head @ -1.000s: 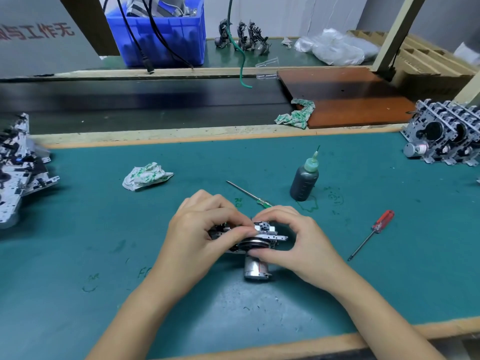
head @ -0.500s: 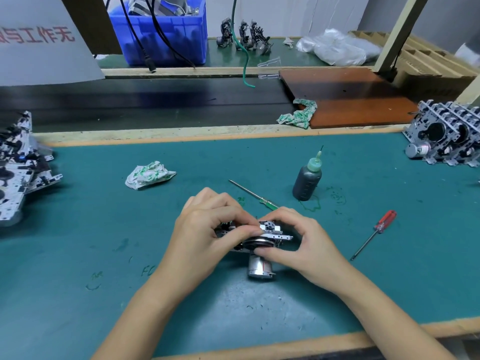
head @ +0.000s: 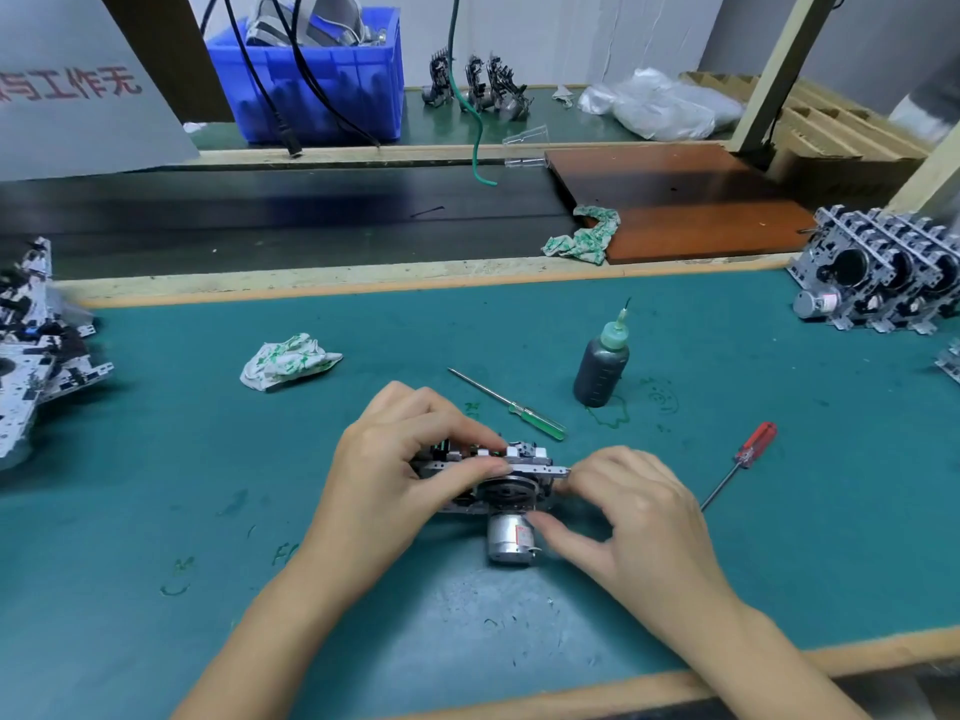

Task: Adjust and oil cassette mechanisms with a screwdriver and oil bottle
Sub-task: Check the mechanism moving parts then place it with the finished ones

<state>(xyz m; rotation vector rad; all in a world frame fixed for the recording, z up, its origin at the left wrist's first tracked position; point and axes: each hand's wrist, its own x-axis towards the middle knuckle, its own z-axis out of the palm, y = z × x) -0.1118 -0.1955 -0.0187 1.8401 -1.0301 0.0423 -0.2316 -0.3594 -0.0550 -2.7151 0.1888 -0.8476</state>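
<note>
A cassette mechanism (head: 511,488) with a round silver motor stands on edge on the green mat (head: 779,537). My left hand (head: 400,470) grips its left end, fingers curled over the top, thumb across the front. My right hand (head: 639,517) pinches its right end, index finger at the metal rail and thumb by the motor. A green-handled screwdriver (head: 511,406) lies just behind the mechanism. The dark oil bottle (head: 602,366) with a green nozzle stands upright to the right of it. A red-handled screwdriver (head: 743,459) lies right of my right hand.
A crumpled cloth (head: 285,361) lies at the mat's left middle. Stacks of cassette mechanisms sit at the far left (head: 31,345) and far right (head: 888,275). Behind the mat run a dark conveyor belt (head: 260,215), a brown board (head: 675,205) and a blue bin (head: 322,75).
My right hand has slid rightwards off the top of the mechanism to its right end, uncovering more of it and the green screwdriver's handle. My left hand keeps its hold.
</note>
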